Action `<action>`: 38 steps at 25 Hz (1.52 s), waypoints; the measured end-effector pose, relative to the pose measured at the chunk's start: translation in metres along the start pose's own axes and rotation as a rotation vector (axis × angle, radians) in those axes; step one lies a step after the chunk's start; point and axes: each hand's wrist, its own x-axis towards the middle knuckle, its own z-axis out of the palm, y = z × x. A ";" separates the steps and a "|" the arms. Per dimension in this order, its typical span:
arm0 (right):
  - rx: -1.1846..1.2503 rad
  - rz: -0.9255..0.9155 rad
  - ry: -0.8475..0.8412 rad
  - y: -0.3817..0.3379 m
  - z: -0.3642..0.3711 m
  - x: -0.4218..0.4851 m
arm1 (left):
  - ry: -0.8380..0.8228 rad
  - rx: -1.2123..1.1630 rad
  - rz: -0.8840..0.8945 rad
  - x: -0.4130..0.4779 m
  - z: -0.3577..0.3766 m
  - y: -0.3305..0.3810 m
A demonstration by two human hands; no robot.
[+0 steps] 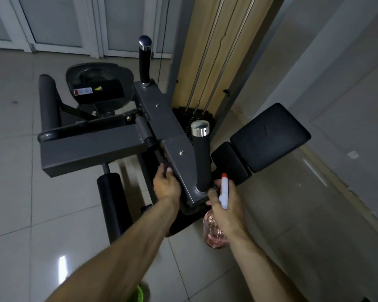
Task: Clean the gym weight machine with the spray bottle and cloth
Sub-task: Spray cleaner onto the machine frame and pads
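The weight machine has a grey steel frame [170,118], black roller pads and two upright black handles with chrome caps [200,128]. My left hand [166,185] is at the left edge of the near grey plate [183,162], its fingers curled round a small dark wad that looks like the cloth [168,170]. My right hand [224,205] grips the spray bottle [223,192] by its white head. The orange nozzle points up beside the near handle's base, and the clear pinkish body hangs below my wrist.
The black seat and back pad [268,136] lie to the right. The weight stack with guide rods [196,114] stands behind the frame against a wooden panel. A black roller pad [111,199] sits low on the left. Tiled floor surrounds the machine, and something green [140,293] shows at the bottom.
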 end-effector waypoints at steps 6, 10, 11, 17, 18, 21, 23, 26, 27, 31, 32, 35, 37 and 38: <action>0.032 0.016 -0.042 0.004 0.000 0.005 | -0.021 0.129 0.016 0.055 0.002 0.018; 0.076 0.014 -0.022 0.006 0.001 0.005 | -0.202 -0.043 0.081 -0.011 -0.017 -0.018; 0.072 0.009 -0.020 0.006 0.001 0.006 | -0.164 -0.070 0.078 -0.004 -0.018 -0.012; 0.079 0.004 -0.031 0.011 0.001 0.010 | 0.031 0.019 -0.039 0.079 0.004 0.024; 0.087 0.002 -0.025 0.012 0.002 0.010 | 0.005 0.020 -0.003 0.061 0.001 0.016; 0.106 0.000 0.023 0.009 0.005 0.007 | -0.221 0.017 0.140 -0.021 -0.017 -0.017; 0.123 -0.009 0.038 0.007 0.005 0.004 | -0.215 0.131 0.226 -0.025 -0.025 -0.024; 0.127 -0.007 0.014 0.008 0.006 0.006 | -0.100 0.221 0.184 0.034 -0.013 -0.001; 0.127 -0.002 0.008 0.008 0.005 0.007 | -0.084 0.284 0.162 0.046 -0.012 0.005; 0.157 -0.002 0.039 0.010 0.006 0.006 | -0.255 0.397 0.357 -0.020 -0.032 -0.028; 0.159 0.000 0.046 0.009 0.008 0.006 | -0.299 0.485 0.429 -0.047 -0.044 -0.041; 0.154 0.017 0.041 0.009 0.007 0.004 | -0.341 0.642 0.577 -0.059 -0.059 -0.051; 0.152 0.016 0.026 0.009 0.005 0.004 | -0.281 0.634 0.487 -0.014 -0.046 -0.038; 0.153 0.018 0.023 0.011 0.004 0.006 | -0.203 0.613 0.413 0.011 -0.038 -0.028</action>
